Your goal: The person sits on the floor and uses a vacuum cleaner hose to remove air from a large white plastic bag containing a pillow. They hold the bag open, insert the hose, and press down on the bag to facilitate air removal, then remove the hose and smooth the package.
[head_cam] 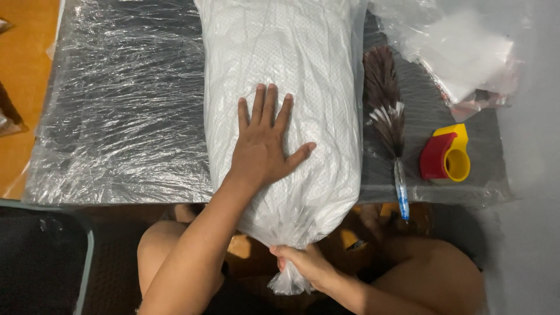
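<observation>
The supporting surface was a low, dark table (122,116) whose top was wrapped in clear, wrinkled plastic film. A large white bundle sealed in a clear plastic bag (286,76) lay lengthwise across the middle of the top, its gathered end overhanging the near edge. Just to the right of the bundle lay a feather duster (385,111) with brown feathers and a blue handle, the handle tip reaching past the near edge. Further right stood a red and yellow tape dispenser (446,154). A heap of clear plastic bags (461,49) occupied the far right corner.
</observation>
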